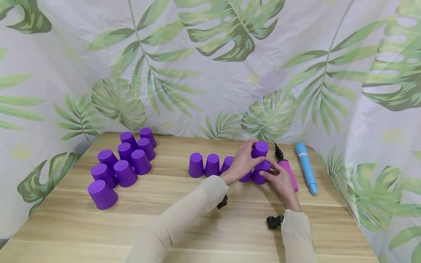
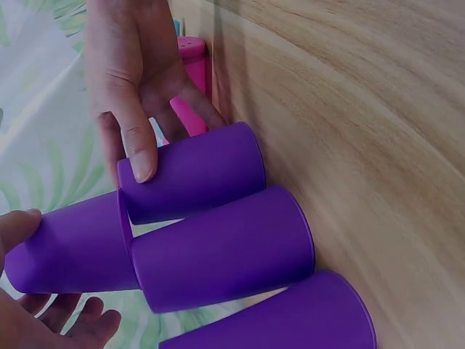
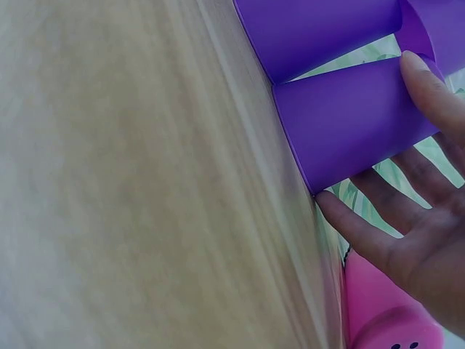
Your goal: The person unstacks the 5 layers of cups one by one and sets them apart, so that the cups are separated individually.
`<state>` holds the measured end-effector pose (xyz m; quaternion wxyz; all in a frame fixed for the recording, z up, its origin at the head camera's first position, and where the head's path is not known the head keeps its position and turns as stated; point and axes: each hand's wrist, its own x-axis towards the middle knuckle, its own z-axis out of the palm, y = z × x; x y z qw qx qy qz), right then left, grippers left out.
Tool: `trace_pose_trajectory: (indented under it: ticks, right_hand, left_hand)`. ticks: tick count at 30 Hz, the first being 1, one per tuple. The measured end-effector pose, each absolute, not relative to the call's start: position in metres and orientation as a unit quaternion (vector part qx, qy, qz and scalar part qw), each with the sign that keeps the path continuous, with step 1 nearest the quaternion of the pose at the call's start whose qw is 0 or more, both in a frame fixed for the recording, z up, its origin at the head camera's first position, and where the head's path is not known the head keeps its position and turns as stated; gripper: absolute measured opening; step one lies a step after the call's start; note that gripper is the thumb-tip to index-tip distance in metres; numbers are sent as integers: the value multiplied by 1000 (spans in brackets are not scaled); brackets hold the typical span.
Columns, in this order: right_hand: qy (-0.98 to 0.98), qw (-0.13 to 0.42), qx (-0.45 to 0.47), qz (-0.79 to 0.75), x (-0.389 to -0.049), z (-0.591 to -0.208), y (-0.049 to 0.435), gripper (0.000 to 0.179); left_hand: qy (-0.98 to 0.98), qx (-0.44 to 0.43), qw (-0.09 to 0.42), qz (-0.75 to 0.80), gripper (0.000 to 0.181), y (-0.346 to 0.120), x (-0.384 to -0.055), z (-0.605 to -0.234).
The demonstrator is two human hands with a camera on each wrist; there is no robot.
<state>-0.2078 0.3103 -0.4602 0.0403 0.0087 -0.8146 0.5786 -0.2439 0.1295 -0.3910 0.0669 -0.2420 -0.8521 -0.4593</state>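
Several purple cups stand upside down in a row, the leftmost cup (image 1: pixel 196 165) at mid-table. Over the row's right end, my left hand (image 1: pixel 242 160) grips an upper purple cup (image 1: pixel 261 149), thumb on its near side. In the left wrist view that upper cup (image 2: pixel 69 247) has its rim right at the tops of the two end cups, straddling them. My right hand (image 1: pixel 281 180) holds the end cup (image 1: pixel 260 177) at its right side. In the right wrist view its thumb lies near the top of this end cup (image 3: pixel 356 123), with fingers round the far side.
To the left, several more purple cups (image 1: pixel 125 173) stand upside down in a triangular group. A pink pump-like tube (image 1: pixel 288 175) with a black nozzle lies just right of my right hand, a blue tube (image 1: pixel 306 168) beyond it. Patterned cloth (image 1: pixel 223 91) hangs behind the wooden table (image 1: pixel 184 208).
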Motion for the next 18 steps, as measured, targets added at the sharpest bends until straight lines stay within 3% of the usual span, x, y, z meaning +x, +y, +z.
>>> trace_pose_trajectory:
  ticks: [7,18]
  right_hand:
    - [-797,30,1,603,-201,-445,305,62]
    - [-807,36,3,589,-210,-465,311,67]
  left_hand:
    - [-830,-245,114,-488,54,104,-232,-381]
    - [-790,-197,184,-550,54,22,-209,-362]
